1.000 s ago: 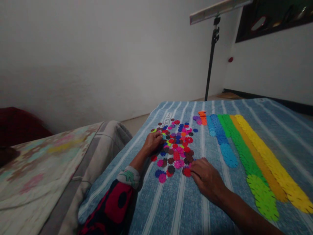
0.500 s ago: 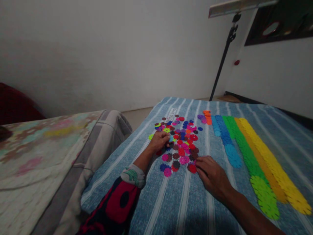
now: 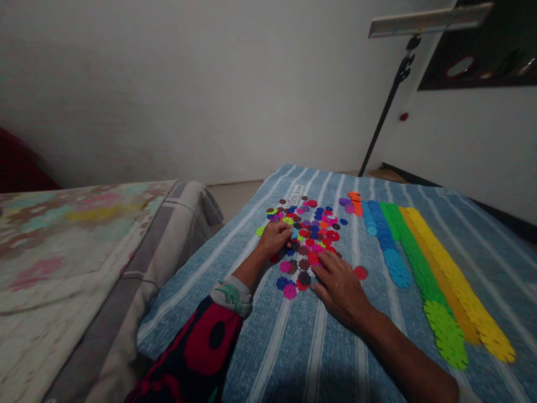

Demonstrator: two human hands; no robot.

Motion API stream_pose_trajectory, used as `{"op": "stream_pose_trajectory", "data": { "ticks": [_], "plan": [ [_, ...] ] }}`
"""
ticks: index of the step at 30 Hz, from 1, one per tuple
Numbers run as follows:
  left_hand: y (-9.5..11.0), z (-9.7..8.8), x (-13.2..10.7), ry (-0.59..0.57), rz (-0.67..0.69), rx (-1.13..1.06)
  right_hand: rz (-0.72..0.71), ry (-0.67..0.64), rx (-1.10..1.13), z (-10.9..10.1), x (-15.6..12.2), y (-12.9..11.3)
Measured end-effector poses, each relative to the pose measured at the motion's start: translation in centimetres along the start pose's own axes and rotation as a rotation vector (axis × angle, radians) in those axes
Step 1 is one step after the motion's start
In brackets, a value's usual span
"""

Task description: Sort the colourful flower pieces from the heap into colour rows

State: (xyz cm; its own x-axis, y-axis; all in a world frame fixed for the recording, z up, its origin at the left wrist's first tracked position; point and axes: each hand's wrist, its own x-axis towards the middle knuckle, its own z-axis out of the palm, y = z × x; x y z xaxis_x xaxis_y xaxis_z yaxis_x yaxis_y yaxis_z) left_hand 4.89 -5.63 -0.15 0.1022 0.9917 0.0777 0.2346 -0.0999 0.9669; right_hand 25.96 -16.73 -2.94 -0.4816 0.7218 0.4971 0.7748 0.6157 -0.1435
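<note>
A mixed pile of notched plastic discs [image 3: 302, 264] in red, pink, purple, brown, blue and black lies on a blue striped cloth [image 3: 260, 313]. My left hand [image 3: 274, 238] rests at the pile's left side, its fingers curled in; whatever they hold is hidden. My right hand [image 3: 342, 285] reaches over the pile's near right side, fingers apart, with fingertips touching a red disc [image 3: 313, 257]. A black disc [image 3: 304, 278] lies beside its thumb. One red disc [image 3: 360, 272] sits alone to the right of the pile, beyond my right hand.
Rows of overlapping discs run along the right: blue [image 3: 381, 226], green [image 3: 413, 263], orange [image 3: 440, 280] and yellow [image 3: 461, 291]. Short orange [image 3: 354, 204] and purple [image 3: 346, 205] groups lie at the far end. A flowered bed cover [image 3: 84, 240] is at left; a lamp stand [image 3: 386, 109] stands behind.
My right hand has moved left onto the pile, its fingers spreading. A red disc now lies apart on the right. My left hand has stayed nearly in place.
</note>
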Motion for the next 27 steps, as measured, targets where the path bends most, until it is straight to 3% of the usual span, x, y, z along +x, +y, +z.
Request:
{"op": "stream_pose_trajectory", "data": {
  "ticks": [6, 15, 19, 24, 27],
  "plan": [
    [-0.1, -0.3, 0.1, 0.003, 0.037, -0.006, 0.082, 0.025, -0.056, -0.1, -0.1, 1.7],
    [-0.4, -0.3, 0.0, 0.023, 0.053, -0.017, -0.011, -0.042, -0.021, 1.0, 2.5, 0.1],
    [-0.8, -0.4, 0.2, 0.025, 0.051, -0.019, 0.063, -0.005, -0.076, 1.0, 2.3, 1.1],
    [-0.7, -0.3, 0.2, 0.012, 0.045, -0.014, -0.026, -0.023, -0.037, 0.9, 1.9, 0.8],
    [-0.5, -0.3, 0.2, 0.020, 0.031, -0.012, -0.002, -0.033, -0.034, 1.0, 2.0, 0.6]
  ]
}}
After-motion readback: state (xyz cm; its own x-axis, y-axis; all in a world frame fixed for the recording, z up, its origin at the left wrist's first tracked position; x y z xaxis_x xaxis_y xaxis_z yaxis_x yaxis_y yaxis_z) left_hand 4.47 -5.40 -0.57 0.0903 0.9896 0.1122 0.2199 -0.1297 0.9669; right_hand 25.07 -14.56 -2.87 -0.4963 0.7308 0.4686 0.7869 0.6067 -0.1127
